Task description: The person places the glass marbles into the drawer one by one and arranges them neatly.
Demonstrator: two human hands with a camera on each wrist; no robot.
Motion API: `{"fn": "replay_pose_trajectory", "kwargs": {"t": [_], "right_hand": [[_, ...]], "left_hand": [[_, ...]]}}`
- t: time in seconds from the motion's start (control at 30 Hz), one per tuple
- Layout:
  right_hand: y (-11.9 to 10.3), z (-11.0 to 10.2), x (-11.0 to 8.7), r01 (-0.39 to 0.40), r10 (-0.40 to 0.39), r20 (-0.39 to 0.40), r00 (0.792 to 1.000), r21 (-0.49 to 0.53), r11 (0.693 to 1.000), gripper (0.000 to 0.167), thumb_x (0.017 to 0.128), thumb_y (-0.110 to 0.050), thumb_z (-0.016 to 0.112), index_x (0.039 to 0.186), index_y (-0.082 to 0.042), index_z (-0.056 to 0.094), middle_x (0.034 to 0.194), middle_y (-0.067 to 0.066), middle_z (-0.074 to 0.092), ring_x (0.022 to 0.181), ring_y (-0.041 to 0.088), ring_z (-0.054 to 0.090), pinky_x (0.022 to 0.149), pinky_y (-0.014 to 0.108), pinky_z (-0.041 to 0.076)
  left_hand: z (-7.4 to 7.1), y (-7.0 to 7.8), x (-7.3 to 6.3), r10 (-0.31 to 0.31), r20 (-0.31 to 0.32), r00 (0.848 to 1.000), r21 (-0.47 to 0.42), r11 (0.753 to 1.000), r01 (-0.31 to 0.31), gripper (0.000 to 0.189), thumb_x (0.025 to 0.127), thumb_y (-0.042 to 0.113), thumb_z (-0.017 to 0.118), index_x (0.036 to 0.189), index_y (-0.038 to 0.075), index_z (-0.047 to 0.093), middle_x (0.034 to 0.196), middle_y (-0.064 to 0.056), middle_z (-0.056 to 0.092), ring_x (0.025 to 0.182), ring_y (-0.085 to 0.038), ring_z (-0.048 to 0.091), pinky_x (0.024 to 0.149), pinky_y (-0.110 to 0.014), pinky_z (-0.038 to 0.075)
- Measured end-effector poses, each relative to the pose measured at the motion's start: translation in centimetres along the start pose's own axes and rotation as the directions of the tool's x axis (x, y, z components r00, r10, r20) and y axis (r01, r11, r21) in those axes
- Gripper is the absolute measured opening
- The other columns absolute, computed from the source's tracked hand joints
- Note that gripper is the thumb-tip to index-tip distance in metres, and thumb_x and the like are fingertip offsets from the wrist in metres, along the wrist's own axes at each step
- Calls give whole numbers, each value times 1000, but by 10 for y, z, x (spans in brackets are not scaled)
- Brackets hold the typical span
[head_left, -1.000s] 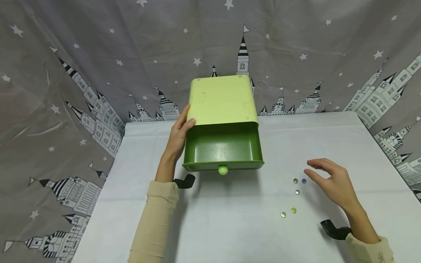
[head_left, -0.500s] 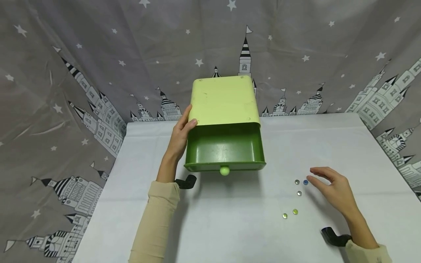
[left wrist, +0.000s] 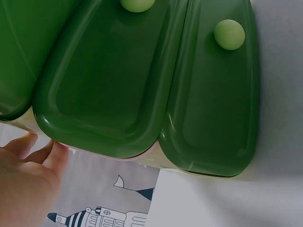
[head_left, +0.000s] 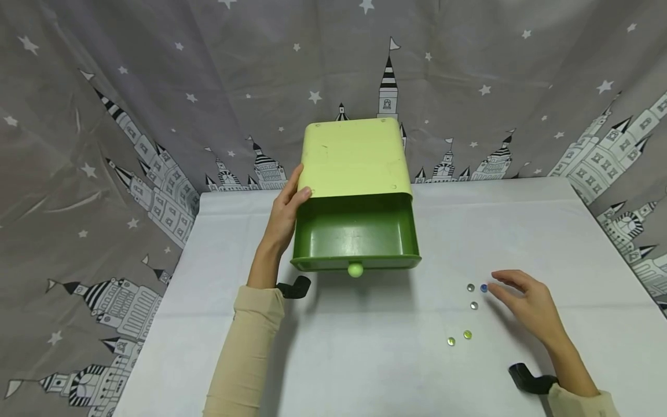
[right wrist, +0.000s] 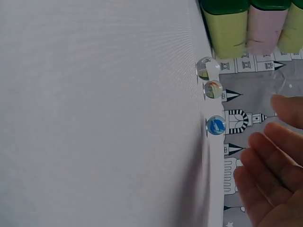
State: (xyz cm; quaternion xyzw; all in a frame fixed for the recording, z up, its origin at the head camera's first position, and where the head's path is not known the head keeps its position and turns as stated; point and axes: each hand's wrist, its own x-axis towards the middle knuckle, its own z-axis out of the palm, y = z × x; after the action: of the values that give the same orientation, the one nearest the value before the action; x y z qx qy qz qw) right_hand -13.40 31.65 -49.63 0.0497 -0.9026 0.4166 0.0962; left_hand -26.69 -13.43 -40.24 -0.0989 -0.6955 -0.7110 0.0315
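A small drawer unit with a pale yellow top stands on the table, its green top drawer pulled out and empty. My left hand rests against its left side, thumb on the top's front corner. In the left wrist view those fingertips press on the casing beside the green drawer fronts. Toward the right, my right hand hovers with thumb and fingers apart close to a blue glass marble. The right wrist view shows the blue marble apart from the fingers.
Two greyish marbles lie left of the blue one, and two yellow-green marbles nearer the front. The table carries a white cloth. Behind it hangs a grey curtain printed with castles and stars.
My right hand has come down slightly toward the blue marble, thumb and fingers still apart. The left hand and drawer unit stay as they were.
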Motion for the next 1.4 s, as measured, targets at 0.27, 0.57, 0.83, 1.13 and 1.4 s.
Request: {"fn": "replay_pose_trajectory", "kwargs": {"t": [0.27, 0.57, 0.83, 1.13, 1.4], "right_hand": [[9, 7, -1, 4, -2, 38, 999, -44, 999, 28, 88, -11, 75, 111, 3, 70, 111, 19, 68, 102, -3, 53, 83, 8, 37], [10, 15, -2, 17, -8, 75, 997, -115, 993, 27, 88, -3, 71, 112, 9, 66, 110, 24, 65, 106, 44, 60, 89, 48, 48], [8, 21, -1, 28, -18, 63, 998, -164, 986, 22, 86, 1, 72, 106, 10, 68, 107, 23, 64, 100, 44, 61, 81, 56, 47], [9, 25, 0, 37, -33, 24, 999, -183, 982, 19, 83, 3, 72, 101, 8, 69, 103, 23, 65, 99, 44, 60, 81, 57, 46], [6, 28, -1, 21, -23, -9, 1000, -201, 979, 16, 83, 4, 73, 98, 7, 70, 101, 22, 66, 95, 41, 60, 77, 55, 46]], "left_hand": [[-1, -1, -1, 1, -4, 1000, 5, 1000, -1, 65, 98, 27, 56, 157, 21, 30, 160, -3, 27, 143, -11, 26, 115, -32, 23], [0, -2, -1, 2, -1, 1000, -3, 1000, -2, 65, 98, 27, 56, 157, 21, 29, 160, -3, 27, 144, -10, 25, 115, -31, 22], [1, 0, -1, -1, -3, 1000, -13, 1000, 1, 65, 98, 27, 56, 157, 21, 30, 160, -3, 27, 143, -11, 26, 115, -32, 23], [1, -1, 0, 0, -6, 1000, -28, 1000, -1, 64, 98, 25, 57, 157, 21, 31, 160, -1, 28, 142, -10, 28, 114, -32, 24], [1, -1, -1, -1, -10, 1000, -17, 1000, 1, 64, 98, 26, 57, 157, 21, 31, 160, -2, 28, 143, -10, 26, 115, -31, 23]]}}
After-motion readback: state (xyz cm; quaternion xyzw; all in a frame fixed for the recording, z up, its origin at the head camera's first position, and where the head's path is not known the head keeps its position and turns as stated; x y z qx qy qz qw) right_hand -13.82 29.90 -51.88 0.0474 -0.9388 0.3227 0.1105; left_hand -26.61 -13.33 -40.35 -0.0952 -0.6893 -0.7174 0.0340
